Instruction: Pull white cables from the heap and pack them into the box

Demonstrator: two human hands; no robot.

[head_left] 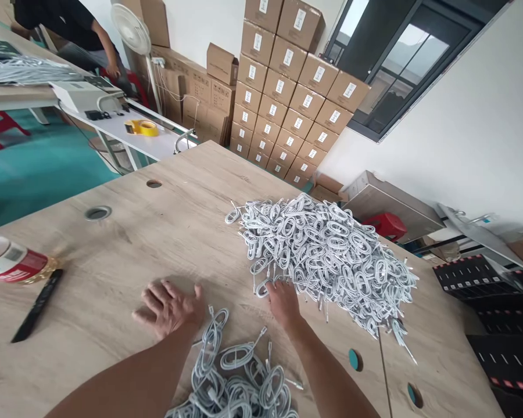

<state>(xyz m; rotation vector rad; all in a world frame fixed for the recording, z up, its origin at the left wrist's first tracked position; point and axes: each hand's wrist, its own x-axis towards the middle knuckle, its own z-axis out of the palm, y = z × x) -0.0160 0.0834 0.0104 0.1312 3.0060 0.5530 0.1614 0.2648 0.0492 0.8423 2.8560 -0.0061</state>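
Note:
My left hand rests on the wooden table, fingers spread and holding nothing. At the near edge of a large heap of coiled white cables, my right hand has its fingers curled down over a coil; whether it grips that coil is hidden. A smaller pile of coiled cables lies between my forearms, close to me. One single coil sits at the heap's far left corner.
On the left are a red and white tub and a black cutter. Beyond the table are a side table with a yellow tape dispenser, a fan, a seated person and stacked cartons. Black trays stand right.

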